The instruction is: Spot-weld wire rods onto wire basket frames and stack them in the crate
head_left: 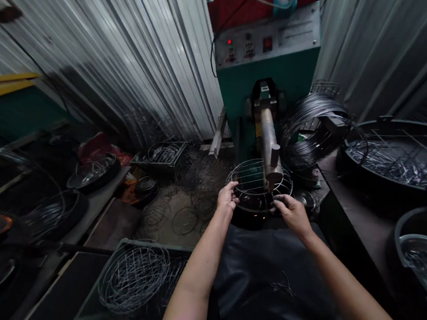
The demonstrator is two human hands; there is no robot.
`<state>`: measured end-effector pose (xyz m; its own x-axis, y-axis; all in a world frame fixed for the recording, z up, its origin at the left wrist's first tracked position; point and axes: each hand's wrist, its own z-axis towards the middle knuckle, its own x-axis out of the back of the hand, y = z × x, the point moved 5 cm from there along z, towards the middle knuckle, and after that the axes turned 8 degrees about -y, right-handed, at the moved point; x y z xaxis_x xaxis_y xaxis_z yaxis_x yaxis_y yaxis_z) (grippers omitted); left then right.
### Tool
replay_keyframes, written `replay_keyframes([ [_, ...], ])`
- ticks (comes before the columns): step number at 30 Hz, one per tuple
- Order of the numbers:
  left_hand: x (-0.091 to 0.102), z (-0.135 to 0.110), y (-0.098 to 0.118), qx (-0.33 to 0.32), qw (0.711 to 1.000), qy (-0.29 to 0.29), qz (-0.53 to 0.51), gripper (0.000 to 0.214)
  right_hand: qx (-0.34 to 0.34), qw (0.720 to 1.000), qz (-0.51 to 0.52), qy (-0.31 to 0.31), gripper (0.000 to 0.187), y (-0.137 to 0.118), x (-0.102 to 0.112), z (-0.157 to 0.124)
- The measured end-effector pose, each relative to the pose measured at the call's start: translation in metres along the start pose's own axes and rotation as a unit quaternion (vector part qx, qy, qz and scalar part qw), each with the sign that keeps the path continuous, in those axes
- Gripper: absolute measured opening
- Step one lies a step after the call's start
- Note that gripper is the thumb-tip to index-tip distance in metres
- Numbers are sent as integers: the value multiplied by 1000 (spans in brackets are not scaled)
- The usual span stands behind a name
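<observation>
A round wire rack (247,185) with parallel bars lies level under the electrode arm (270,146) of a spot welder. The electrode tip (272,182) comes down at the rack's right part. My left hand (228,196) pinches the rack's left rim between thumb and fingers. At the right rim, my right hand (289,210) is closed in a pinch, fingertips close under the electrode. What lies between those fingertips is too small and dark to make out. Below the rack is a dark round part with small orange glints.
A green bin (118,252) of wire grids stands at lower left. A wire coil (311,131) sits right of the welder. Large black pans (403,180) of bent wire pieces fill the right bench. Loose wire rings (185,220) lie on the floor. A dark apron (262,271) covers my lap.
</observation>
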<state>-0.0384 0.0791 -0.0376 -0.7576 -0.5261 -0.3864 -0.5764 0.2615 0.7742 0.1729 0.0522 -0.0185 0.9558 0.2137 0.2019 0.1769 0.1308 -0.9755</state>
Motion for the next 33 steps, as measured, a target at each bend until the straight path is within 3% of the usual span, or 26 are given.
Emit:
replay_keyframes([
  [5,1,1,0,1,1000,0,-1,27,-9,999,-36,40,39,7,30,-39],
  [9,0,3,-1,-2,1000,-3,-10,29,-59,990,-128,-7,35,43,50,-89],
  [13,0,-2,-3,3,1000,6,-4,30,-58,976,-201,-59,28,79,51,-127],
  [18,10,-4,6,67,996,-32,56,32,-75,963,-245,-82,26,93,56,-152],
  [22,16,21,23,117,982,-47,139,41,-107,954,-263,-93,26,97,67,-162],
  [26,6,42,30,104,974,-77,186,30,-100,924,-313,-195,24,93,41,-164],
  [29,4,40,26,68,979,-85,173,28,-107,861,-410,-280,21,92,5,-159],
  [31,8,33,20,53,985,-75,148,31,-119,809,-490,-301,19,93,-15,-154],
  [33,17,23,14,50,990,-64,119,35,-121,777,-536,-308,20,95,-31,-149],
])
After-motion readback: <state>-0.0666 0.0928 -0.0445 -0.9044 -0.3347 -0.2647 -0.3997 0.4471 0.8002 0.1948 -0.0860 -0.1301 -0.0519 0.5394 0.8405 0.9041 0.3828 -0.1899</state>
